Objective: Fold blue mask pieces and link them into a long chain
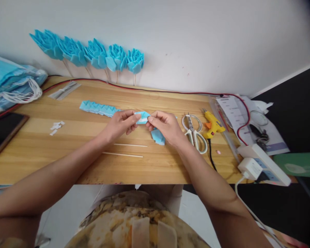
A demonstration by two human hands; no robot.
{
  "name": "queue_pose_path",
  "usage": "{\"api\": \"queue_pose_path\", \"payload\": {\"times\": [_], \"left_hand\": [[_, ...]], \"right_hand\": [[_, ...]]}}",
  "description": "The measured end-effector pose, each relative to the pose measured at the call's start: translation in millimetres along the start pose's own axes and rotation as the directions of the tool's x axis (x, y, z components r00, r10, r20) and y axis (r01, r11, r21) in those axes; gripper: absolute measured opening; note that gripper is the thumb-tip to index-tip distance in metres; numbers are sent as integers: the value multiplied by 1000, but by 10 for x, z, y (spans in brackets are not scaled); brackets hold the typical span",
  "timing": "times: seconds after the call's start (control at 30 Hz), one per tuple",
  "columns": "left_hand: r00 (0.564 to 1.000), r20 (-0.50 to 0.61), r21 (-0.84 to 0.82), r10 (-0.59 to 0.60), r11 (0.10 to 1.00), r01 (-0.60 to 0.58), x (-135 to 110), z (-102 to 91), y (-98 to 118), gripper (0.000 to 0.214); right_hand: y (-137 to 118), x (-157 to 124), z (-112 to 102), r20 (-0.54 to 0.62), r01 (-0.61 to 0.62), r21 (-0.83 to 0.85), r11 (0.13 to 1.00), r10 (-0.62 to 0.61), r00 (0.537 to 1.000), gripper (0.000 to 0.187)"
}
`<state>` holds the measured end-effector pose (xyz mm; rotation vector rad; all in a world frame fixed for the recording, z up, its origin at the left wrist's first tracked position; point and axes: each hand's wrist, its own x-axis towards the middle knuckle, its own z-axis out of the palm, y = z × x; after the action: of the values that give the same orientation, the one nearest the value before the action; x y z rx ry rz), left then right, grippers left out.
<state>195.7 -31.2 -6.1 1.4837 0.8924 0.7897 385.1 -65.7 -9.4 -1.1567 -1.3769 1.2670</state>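
Observation:
Both hands meet over the middle of the wooden table. My left hand and my right hand each pinch one end of a small folded light-blue piece held just above the table. More of the blue material hangs under my right palm. A long folded blue strip lies on the table just beyond my left hand. Two thin wooden sticks lie in front of my wrists.
Several blue flowers on sticks lean on the wall. Scissors and a yellow glue gun lie right of my hands, then papers and a power strip. Face masks, a dark tablet and white scraps sit left.

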Motion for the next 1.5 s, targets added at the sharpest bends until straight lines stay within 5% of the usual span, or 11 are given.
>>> {"api": "queue_pose_path", "payload": {"times": [0.4,0.8,1.03,1.23,1.5], "left_hand": [[996,-27,235,79,969,-71,-22,51,-81,22],[997,-38,183,72,981,-64,-50,32,37,22],[999,-24,186,46,982,-41,-33,-3,5,26],[996,79,211,39,976,-55,-25,44,-44,31],[999,-10,127,39,991,-37,-24,28,14,24]], "right_hand": [[-35,-14,29,19,47,-378,925,-43,999,24],[-21,-2,16,37,43,-294,955,-33,999,19],[-64,-14,-52,146,33,-202,979,-3,989,18],[-77,-33,-21,32,120,-318,941,-116,993,23],[-75,-15,-66,22,130,-374,918,-132,991,32]]}}
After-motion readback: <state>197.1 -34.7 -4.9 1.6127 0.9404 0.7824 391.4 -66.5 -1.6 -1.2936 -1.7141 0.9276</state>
